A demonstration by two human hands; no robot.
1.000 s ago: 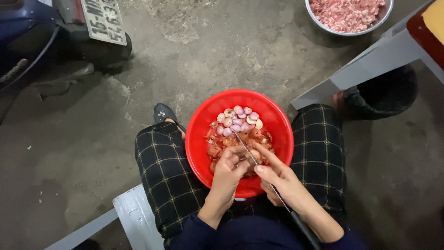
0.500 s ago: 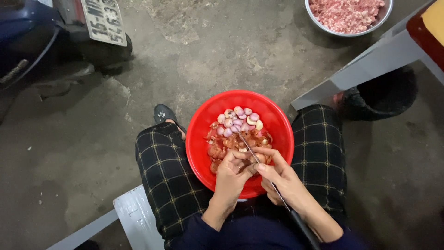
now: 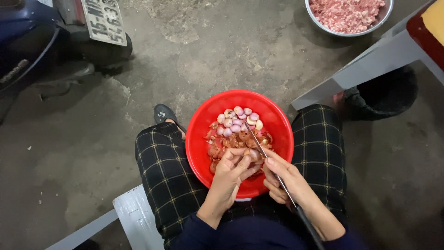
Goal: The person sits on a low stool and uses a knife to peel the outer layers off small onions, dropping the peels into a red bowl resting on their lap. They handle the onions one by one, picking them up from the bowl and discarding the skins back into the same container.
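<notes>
Left hand (image 3: 230,178) pinches a small shallot (image 3: 253,155) over the round red plastic bowl (image 3: 277,125); right hand (image 3: 283,181) grips a thin-bladed knife (image 3: 255,141) against it.

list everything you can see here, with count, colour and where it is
red basin: 1, red, on the lap
peeled shallots: a heap, pale pink, far side of basin
shallot skins: a heap, reddish brown, middle of basin
knife: 1, thin metal blade, over basin
metal bowl: 1, silver, top right, holds pink minced meat
motorbike: 1, dark blue, top left
bench: 1, pale grey, under the person
left hand: on a shallot
right hand: grips the knife
</notes>
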